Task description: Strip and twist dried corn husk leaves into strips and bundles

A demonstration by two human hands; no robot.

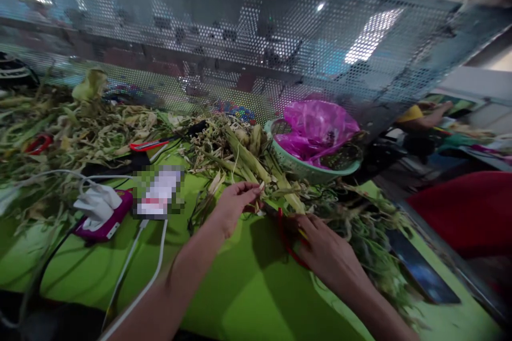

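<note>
My left hand (234, 203) pinches a pale green stalk (262, 187) at the near end of a bundle of leafy stalks (256, 162) lying on the green table (240, 287). My right hand (326, 250) is closed round the red handles of scissors (285, 234), whose blades are hidden among the stalks just right of my left hand. Dry husks and trimmings lie all around both hands.
A teal basket (308, 170) holding a pink plastic bag (316, 128) stands behind the stalks. Left are a magenta power bank (110, 221) with white cables, a blurred phone (160, 192) and other red scissors (146, 145). A perforated metal screen (256, 37) backs the table. Another person's arm (424, 117) shows far right.
</note>
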